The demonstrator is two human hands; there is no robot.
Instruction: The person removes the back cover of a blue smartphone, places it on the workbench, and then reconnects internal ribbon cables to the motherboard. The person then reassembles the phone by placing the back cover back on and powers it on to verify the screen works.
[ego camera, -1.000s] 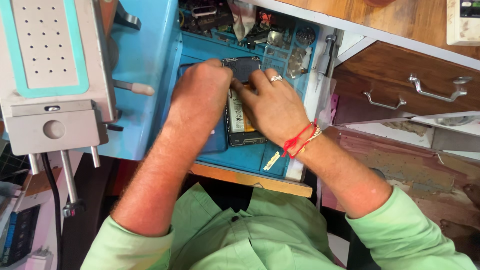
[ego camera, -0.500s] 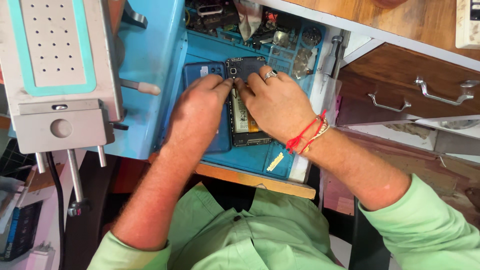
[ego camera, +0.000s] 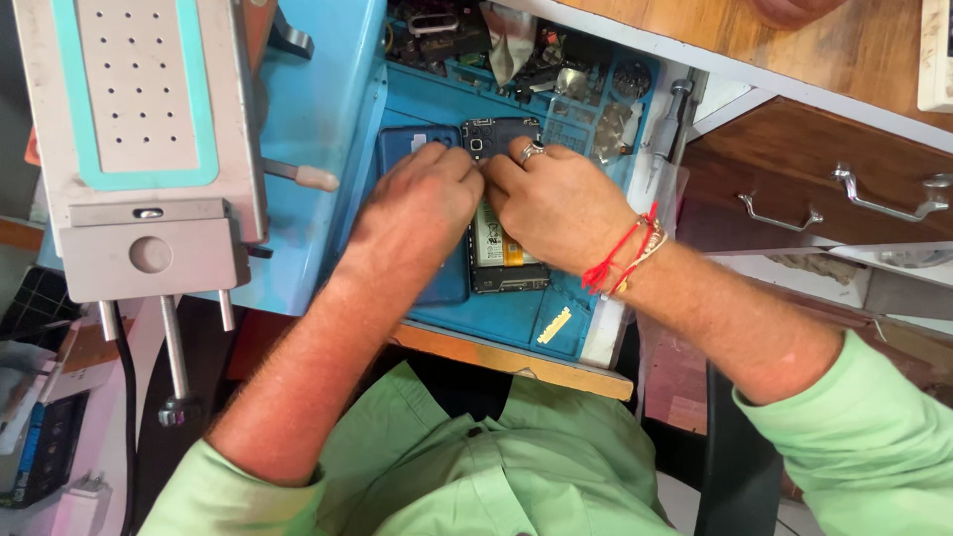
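Note:
An opened phone (ego camera: 501, 260) lies on a blue work mat (ego camera: 501, 313), its battery and dark frame showing. My left hand (ego camera: 417, 213) rests over a blue back cover (ego camera: 402, 149) beside the phone, fingers curled toward the phone's top end. My right hand (ego camera: 561, 203), wearing a ring and a red thread wristband, lies across the phone's middle. Its fingertips meet the left hand's at the top end, near the camera part. Whatever is between the fingertips is hidden.
A grey and teal machine (ego camera: 139, 149) with a cream-tipped lever (ego camera: 298, 177) stands at the left. Small parts fill the mat's far compartments (ego camera: 556, 74). A screwdriver (ego camera: 670, 114) lies at the mat's right edge. Wooden drawers with metal handles (ego camera: 874, 199) are at the right.
Both hands have shifted slightly so their fingertips now meet at the phone's top end. More of the battery shows below the right hand.

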